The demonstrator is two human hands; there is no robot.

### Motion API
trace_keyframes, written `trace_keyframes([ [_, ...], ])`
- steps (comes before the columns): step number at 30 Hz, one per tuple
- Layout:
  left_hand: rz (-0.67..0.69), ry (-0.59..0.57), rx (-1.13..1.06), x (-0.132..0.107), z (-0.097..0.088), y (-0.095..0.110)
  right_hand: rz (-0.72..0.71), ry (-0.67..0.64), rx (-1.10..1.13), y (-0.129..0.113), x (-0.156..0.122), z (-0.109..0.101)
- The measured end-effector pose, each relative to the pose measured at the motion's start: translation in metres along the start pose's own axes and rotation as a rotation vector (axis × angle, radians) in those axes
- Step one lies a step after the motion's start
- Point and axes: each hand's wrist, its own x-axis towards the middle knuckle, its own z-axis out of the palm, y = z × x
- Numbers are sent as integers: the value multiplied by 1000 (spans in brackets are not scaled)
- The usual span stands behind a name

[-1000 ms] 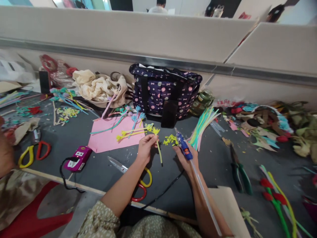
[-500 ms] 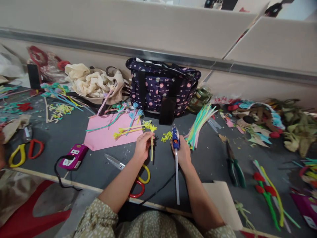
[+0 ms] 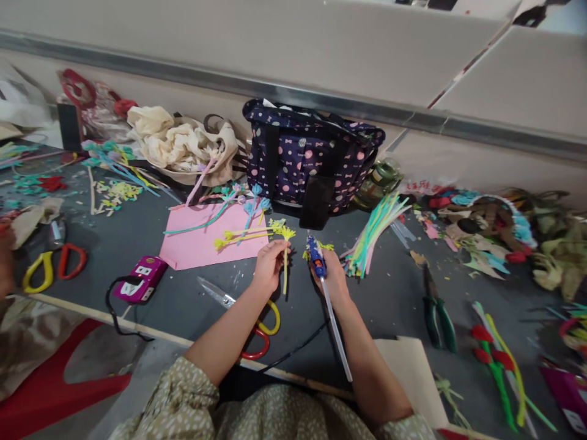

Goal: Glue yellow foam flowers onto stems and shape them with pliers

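Note:
Pinched in the fingers of my left hand (image 3: 269, 267) is a yellow pipe-cleaner flower (image 3: 287, 234), held upright with its stem hanging down. My right hand (image 3: 335, 281) is wrapped round a blue glue gun (image 3: 316, 255), a long glue stick (image 3: 337, 333) poking out of its rear toward me. The gun's nozzle points away from me, a short way right of the flower and apart from it. Small yellow pipe-cleaner pieces (image 3: 326, 247) lie behind the gun, partly hidden. Left of my left hand, more yellow flowers (image 3: 224, 242) rest on a pink sheet (image 3: 187, 252).
Scissors (image 3: 220, 293) lie under my left forearm. A purple power strip (image 3: 143, 278) is at left, pliers (image 3: 433, 315) at right. A bundle of pipe cleaners (image 3: 378, 229) stands near a dark patterned bag (image 3: 298, 159) with a phone (image 3: 317, 201) leaning on it. Another person's hand (image 3: 5, 256) shows far left.
My right hand has turned the glue gun so its nozzle swings left, toward the flower, and its glue stick swings right. The view has shifted slightly. My left hand still holds the flower.

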Motion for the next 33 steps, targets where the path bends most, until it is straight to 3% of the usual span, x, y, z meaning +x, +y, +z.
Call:
trace_keyframes([
  [10,8,-36,-18,2,-3,-4,114,93,-65,-6,4,-5],
  [15,25,-3,-15,4,-4,-4,226,-36,-113,-24,19,-6],
  [22,56,-7,-7,7,-6,-2,368,-230,-378,-44,44,5],
  [27,58,-10,9,9,-7,-4,385,-212,-304,-49,46,10],
  [33,59,-14,53,9,-6,-7,359,-65,-27,-42,42,-9],
])
